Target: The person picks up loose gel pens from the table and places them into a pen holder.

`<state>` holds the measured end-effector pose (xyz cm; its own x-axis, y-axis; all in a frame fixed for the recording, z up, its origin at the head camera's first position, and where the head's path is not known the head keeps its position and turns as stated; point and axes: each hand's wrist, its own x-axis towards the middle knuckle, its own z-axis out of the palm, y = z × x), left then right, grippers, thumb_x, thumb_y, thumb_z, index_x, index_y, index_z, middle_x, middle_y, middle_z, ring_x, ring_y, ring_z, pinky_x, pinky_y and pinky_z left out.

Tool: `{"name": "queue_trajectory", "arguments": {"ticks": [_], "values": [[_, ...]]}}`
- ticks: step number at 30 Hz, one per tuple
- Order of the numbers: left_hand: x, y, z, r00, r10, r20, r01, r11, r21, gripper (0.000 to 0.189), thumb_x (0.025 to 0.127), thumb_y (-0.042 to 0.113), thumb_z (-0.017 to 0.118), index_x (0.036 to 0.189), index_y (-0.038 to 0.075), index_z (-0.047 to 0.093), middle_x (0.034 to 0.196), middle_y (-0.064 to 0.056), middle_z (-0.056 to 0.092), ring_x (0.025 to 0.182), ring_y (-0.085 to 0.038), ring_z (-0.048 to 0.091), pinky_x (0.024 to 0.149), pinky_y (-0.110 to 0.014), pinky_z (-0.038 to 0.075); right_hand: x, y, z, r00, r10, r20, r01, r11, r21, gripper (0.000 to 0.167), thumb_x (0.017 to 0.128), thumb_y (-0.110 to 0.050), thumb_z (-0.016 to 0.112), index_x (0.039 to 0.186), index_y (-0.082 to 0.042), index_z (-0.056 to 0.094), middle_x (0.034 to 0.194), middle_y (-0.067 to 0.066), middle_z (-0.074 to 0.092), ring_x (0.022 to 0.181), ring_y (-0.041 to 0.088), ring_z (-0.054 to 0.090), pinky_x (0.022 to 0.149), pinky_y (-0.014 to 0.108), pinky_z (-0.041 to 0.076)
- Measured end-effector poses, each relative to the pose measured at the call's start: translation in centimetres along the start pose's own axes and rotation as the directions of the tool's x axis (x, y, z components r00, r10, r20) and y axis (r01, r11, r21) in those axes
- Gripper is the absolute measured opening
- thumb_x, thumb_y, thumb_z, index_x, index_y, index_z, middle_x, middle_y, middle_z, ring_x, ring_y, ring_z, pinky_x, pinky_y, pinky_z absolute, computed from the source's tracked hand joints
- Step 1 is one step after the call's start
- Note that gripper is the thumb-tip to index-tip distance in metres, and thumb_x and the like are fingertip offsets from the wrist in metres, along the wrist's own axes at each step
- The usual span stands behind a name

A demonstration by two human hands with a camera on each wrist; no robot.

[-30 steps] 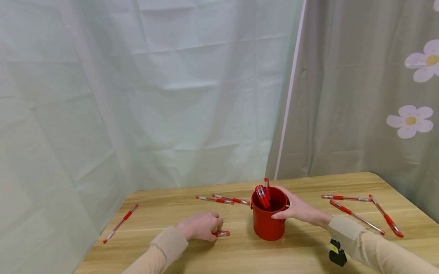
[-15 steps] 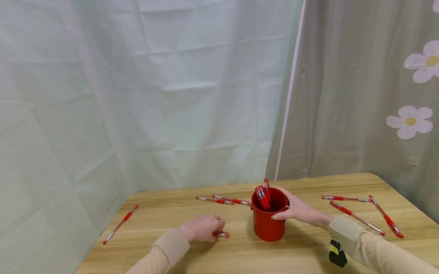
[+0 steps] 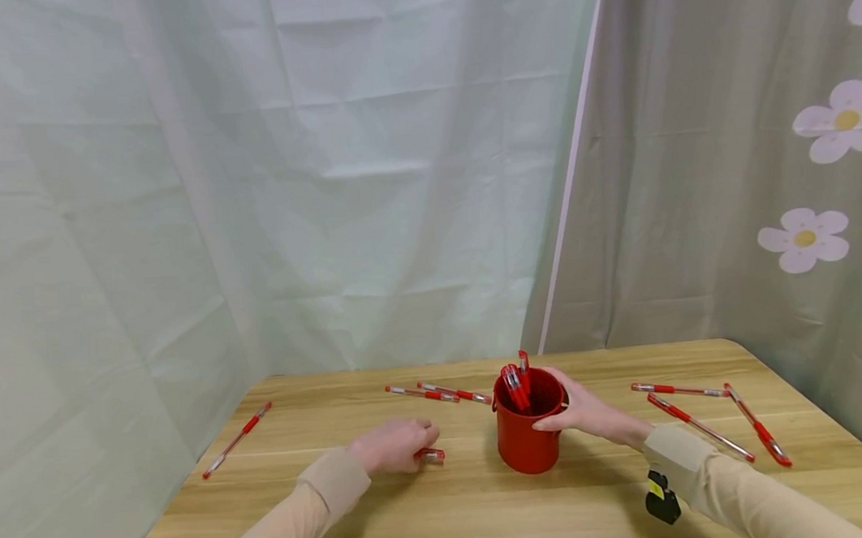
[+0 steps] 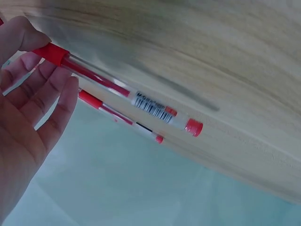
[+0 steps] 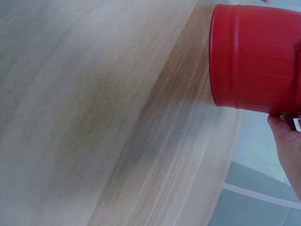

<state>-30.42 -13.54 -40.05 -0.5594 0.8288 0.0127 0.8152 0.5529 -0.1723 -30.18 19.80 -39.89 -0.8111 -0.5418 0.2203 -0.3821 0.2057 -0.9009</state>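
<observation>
My left hand (image 3: 395, 447) pinches a clear gel pen with a red grip and cap between thumb and fingertips. In the head view only the capped end of this pen (image 3: 432, 456) pokes out past the fingers. The left wrist view shows the pen's barcode-labelled barrel (image 4: 153, 107) held over the wood, its shadow lying apart from it. A red metal bucket-shaped pen holder (image 3: 528, 449) stands upright, several red pens (image 3: 514, 386) leaning inside. My right hand (image 3: 585, 412) grips the holder's right side at the rim; in the right wrist view, fingertips touch the red wall (image 5: 263, 59).
Behind the left hand lie two pens (image 3: 437, 394). Another pen (image 3: 237, 440) rests near the table's left edge. Three pens (image 3: 701, 427) are spread on the right, by the right forearm. A pale curtain (image 3: 399, 222) hangs behind the wooden table (image 3: 481, 518).
The pen in my left hand has risen slightly and drawn a little to the left, with a small shift of the fingers. The right hand and the holder stay where they were.
</observation>
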Motion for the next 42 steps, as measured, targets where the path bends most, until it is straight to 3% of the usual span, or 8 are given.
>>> {"name": "queue_trajectory", "arguments": {"ticks": [7, 16, 25, 34, 42], "values": [[-0.1, -0.4, -0.6, 0.999, 0.014, -0.045, -0.013, 1.000, 0.023, 0.029, 0.068, 0.008, 0.073, 0.077, 0.014, 0.046, 0.067, 0.008, 0.039, 0.057, -0.007, 0.041, 0.053, -0.022, 0.039, -0.1, -0.2, 0.0, 1.000, 0.004, -0.010, -0.004, 1.000, -0.012, 0.075, 0.076, -0.017, 0.073, 0.136, -0.011, 0.029, 0.128, 0.009, 0.044, 0.114, 0.028, 0.041, 0.087, 0.042, 0.039], [-0.2, -0.7, -1.7, 0.996, -0.010, -0.084, 0.010, 1.000, 0.003, 0.028, 0.068, -0.001, 0.069, 0.074, 0.015, 0.046, 0.065, 0.009, 0.039, 0.057, -0.008, 0.041, 0.052, -0.021, 0.037, -0.1, 0.0, -0.1, 1.000, 0.003, -0.007, -0.003, 1.000, -0.012, 0.073, 0.077, -0.016, 0.072, 0.136, -0.011, 0.030, 0.127, 0.009, 0.044, 0.114, 0.027, 0.041, 0.087, 0.042, 0.038], [-0.2, -0.7, -1.6, 0.994, -0.002, -0.109, 0.009, 0.998, 0.061, 0.028, 0.068, 0.001, 0.073, 0.074, 0.015, 0.049, 0.066, 0.009, 0.042, 0.060, -0.007, 0.044, 0.053, -0.019, 0.039, -0.2, 0.1, 0.0, 1.000, 0.003, 0.001, -0.003, 1.000, 0.007, 0.073, 0.076, -0.015, 0.073, 0.136, -0.011, 0.030, 0.128, 0.009, 0.044, 0.114, 0.027, 0.041, 0.088, 0.041, 0.037], [-0.1, -0.8, -1.6, 0.994, -0.024, -0.106, 0.026, 1.000, 0.015, 0.030, 0.067, -0.004, 0.070, 0.073, 0.013, 0.046, 0.065, 0.007, 0.041, 0.057, -0.007, 0.041, 0.052, -0.017, 0.037, -0.2, 0.0, 0.0, 1.000, -0.012, 0.003, 0.012, 1.000, 0.007, 0.074, 0.076, -0.014, 0.073, 0.136, -0.010, 0.029, 0.128, 0.011, 0.044, 0.114, 0.028, 0.041, 0.088, 0.042, 0.037], [0.1, -1.1, -1.9, 0.986, -0.008, -0.165, 0.020, 0.997, 0.071, 0.027, 0.068, -0.005, 0.066, 0.074, 0.013, 0.047, 0.068, 0.005, 0.046, 0.062, -0.012, 0.044, 0.056, -0.022, 0.039, -0.2, -0.3, 0.0, 0.999, -0.038, 0.007, 0.037, 0.999, 0.008, 0.075, 0.077, -0.012, 0.072, 0.137, -0.006, 0.027, 0.128, 0.015, 0.043, 0.114, 0.032, 0.040, 0.085, 0.043, 0.039]]}}
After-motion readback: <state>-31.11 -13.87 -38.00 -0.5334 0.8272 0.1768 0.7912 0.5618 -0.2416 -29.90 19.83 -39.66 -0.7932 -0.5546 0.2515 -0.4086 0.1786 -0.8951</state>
